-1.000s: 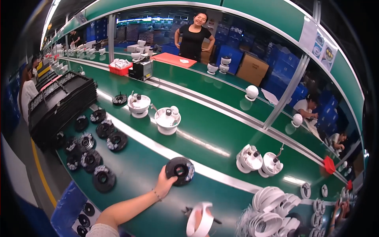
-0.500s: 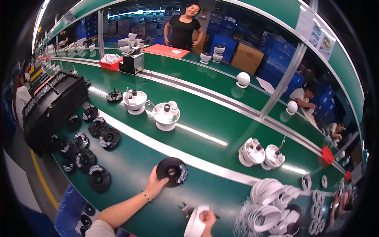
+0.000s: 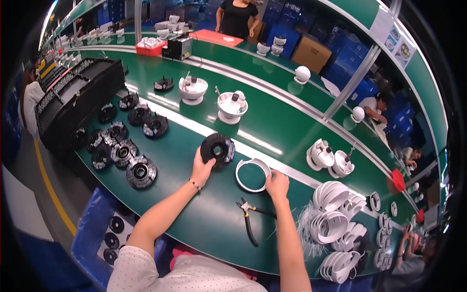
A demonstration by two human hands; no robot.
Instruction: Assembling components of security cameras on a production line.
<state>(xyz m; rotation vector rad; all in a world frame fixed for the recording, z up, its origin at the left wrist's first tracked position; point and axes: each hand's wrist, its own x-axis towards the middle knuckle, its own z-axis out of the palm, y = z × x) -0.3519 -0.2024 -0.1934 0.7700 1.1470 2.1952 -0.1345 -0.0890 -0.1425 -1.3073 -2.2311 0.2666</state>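
My left hand (image 3: pixel 202 171) grips a round black plastic disc (image 3: pixel 210 147) by its lower left edge. A centre hole and small silvery parts on its right side show. Just to the right, my right hand (image 3: pixel 278 185) is closed on the rim of a white plastic ring (image 3: pixel 240 181), which has a notch at its top. Both pieces are held above the green bench, apart from each other. Below the ring, pliers (image 3: pixel 249 220) with black-and-yellow handles lie spread on the bench.
Several black discs (image 3: pixel 141 171) lie at the left beside a long black bin (image 3: pixel 80 100). Stacked white rings (image 3: pixel 332 226) stand at the right. White half-round housings (image 3: pixel 232 106) sit on the conveyor beyond. A blue crate (image 3: pixel 87 243) stands below the bench's left edge. Co-workers are farther off.
The white ring has come up and forward in my right hand, nearer the black disc. My left hand keeps hold of the disc. The whole view has shifted, and the pliers are now in plain sight.
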